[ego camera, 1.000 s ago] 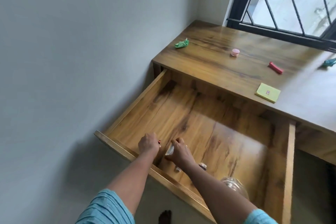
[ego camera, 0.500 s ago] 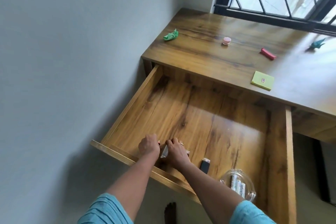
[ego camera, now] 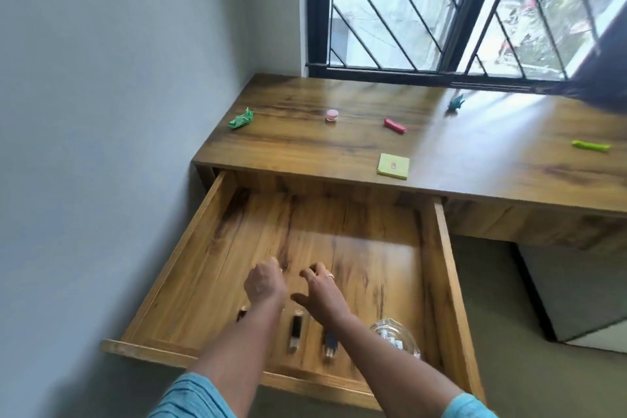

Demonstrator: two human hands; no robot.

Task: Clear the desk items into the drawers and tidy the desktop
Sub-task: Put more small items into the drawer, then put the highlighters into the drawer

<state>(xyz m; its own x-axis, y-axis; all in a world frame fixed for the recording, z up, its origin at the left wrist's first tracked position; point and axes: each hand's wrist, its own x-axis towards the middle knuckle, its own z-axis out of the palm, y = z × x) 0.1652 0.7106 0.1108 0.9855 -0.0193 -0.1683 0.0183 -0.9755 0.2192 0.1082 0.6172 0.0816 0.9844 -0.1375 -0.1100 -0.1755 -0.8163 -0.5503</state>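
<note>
open drawer (ego camera: 444, 268), dark tubes (ego camera: 294, 332), clear jar (ego camera: 395, 338)

Light source: daylight through the window (ego camera: 441, 7), upper right of the frame.
Brightness: even, soft, fairly bright.
Glare: pale sheen on the counter (ego camera: 492, 132) at right.
Shadows: faint, under the counter's front edge.
Blur: both hands and lower-frame drawer (ego camera: 339, 248) contents smeared.
Distortion: wide-angle bending at edges.

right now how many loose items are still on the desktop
6: green paper shape at the left end, pink pot, red bar, yellow sticky pad near the front edge, teal figure by the window, green stick far right. More may lie out of frame.
</note>
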